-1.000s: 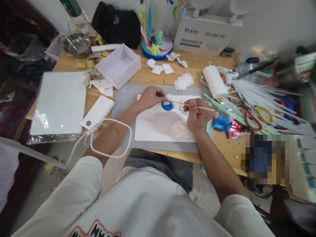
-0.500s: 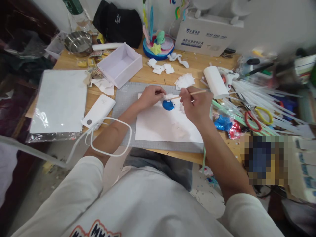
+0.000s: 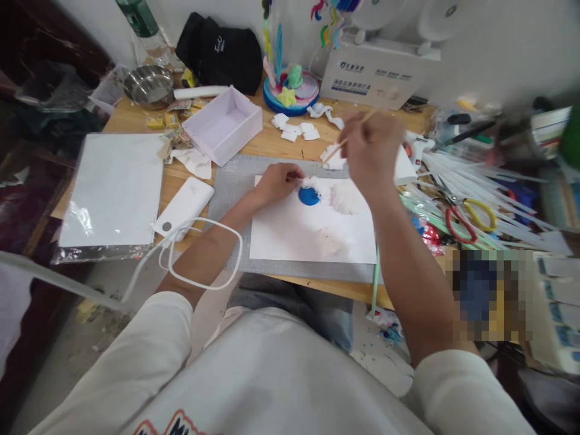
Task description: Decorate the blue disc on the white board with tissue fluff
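A blue disc point(image 3: 309, 196) lies on a white sheet point(image 3: 290, 235), with fluffy white bits point(image 3: 310, 181) along its upper edge. My left hand point(image 3: 280, 183) rests at the disc's upper left, fingertips pinched on the white bits. Raised over the sheet's upper right, my right hand point(image 3: 371, 148) grips a thin wooden stick point(image 3: 334, 154). The stick's lower tip is by a pile of white paper pieces point(image 3: 333, 158). A fluffy white heap point(image 3: 345, 198) sits on the sheet right of the disc. A fainter pale patch point(image 3: 330, 241) is nearer the front edge.
A lilac box point(image 3: 222, 130), a white power bank point(image 3: 185, 207) with a looped cable and a bagged white pack point(image 3: 115, 190) are at left. Behind stands a colourful round craft piece point(image 3: 292, 99). Scissors point(image 3: 462, 223) and white sticks point(image 3: 493, 187) lie at right.
My right hand has lifted up and back from the disc with the stick, uncovering the fluffy heap. My left hand stays beside the disc. The view has shifted slightly.
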The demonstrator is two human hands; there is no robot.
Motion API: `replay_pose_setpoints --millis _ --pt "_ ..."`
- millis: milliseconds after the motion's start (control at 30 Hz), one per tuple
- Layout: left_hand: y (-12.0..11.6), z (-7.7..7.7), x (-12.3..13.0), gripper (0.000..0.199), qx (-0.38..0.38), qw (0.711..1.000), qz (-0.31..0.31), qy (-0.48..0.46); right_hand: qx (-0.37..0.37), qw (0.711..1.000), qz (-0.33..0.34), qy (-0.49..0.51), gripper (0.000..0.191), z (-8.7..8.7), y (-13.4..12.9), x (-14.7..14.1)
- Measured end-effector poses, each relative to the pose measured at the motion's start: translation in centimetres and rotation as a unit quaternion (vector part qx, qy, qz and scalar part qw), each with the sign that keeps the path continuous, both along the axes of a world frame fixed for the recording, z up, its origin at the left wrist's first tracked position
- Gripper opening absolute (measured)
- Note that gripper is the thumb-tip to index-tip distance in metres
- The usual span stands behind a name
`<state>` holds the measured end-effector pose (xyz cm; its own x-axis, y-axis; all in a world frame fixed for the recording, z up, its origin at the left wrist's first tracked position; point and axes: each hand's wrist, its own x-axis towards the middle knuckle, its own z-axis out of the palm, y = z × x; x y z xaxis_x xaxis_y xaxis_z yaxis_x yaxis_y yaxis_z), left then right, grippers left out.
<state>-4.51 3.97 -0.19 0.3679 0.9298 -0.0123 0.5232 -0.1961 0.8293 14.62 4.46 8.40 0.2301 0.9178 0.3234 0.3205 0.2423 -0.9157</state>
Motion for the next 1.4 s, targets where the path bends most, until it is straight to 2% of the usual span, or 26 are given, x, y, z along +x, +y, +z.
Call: replay_pose_setpoints --millis 33,100,133,200,300,367,433,567,700,867,1067,1233,1400 --pt "-0.1 0.1 0.0 0.021 0.000 1.000 0.000 0.002 0.057 0.997 -0.041 -0.006 0.048 0.4 -0.6 0.9" --pt "-0.1 0.2 -0.1 0.021 0.001 1.000 -0.001 0.008 0.116 0.985 -0.126 0.035 0.056 0.5 -1.7 2.7" --pt "0.0 0.3 -0.1 0.021 0.002 1.000 0.000 0.014 0.120 0.977 -0.161 0.070 0.057 0.1 -2.3 3.6" --pt "0.4 0.7 0.2 0.022 0.011 0.999 0.008 0.036 0.084 0.966 -0.204 0.136 0.056 -1.6 -3.3 5.0" --pt "2.0 1.5 1.4 0.023 0.076 0.993 0.009 0.091 0.034 0.954 -0.236 0.183 0.056 -5.1 -4.4 6.3" --pt "3.4 1.9 2.8 0.022 0.136 0.981 -0.023 0.133 0.030 0.950 -0.242 0.193 0.058 -7.0 -4.8 6.6" --pt "5.0 2.1 4.3 0.022 0.180 0.966 -0.068 0.171 0.040 0.952 -0.232 0.198 0.059 -8.0 -5.1 6.6" --pt "6.9 1.6 6.6 0.025 0.213 0.942 -0.152 0.212 0.055 0.955 -0.211 0.200 0.064 -7.8 -5.4 6.1" --pt "7.1 1.0 7.2 0.018 0.238 0.925 -0.177 0.239 0.054 0.962 -0.194 0.186 0.068 -7.3 -5.6 5.9" --pt "7.2 0.2 7.3 0.021 0.211 0.947 -0.158 0.182 0.044 0.964 -0.198 0.172 0.069 -7.7 -5.4 6.2" --pt "7.3 -0.1 7.4 0.023 0.201 0.956 -0.118 0.178 0.047 0.965 -0.194 0.171 0.068 -7.9 -5.3 6.2" --pt "6.6 0.7 7.5 0.020 0.201 0.951 -0.125 0.200 0.051 0.965 -0.185 0.177 0.066 -7.8 -5.5 6.1" --pt "5.7 1.3 8.1 0.026 0.213 0.937 -0.135 0.243 0.043 0.964 -0.195 0.174 0.067 -7.6 -5.5 5.9"
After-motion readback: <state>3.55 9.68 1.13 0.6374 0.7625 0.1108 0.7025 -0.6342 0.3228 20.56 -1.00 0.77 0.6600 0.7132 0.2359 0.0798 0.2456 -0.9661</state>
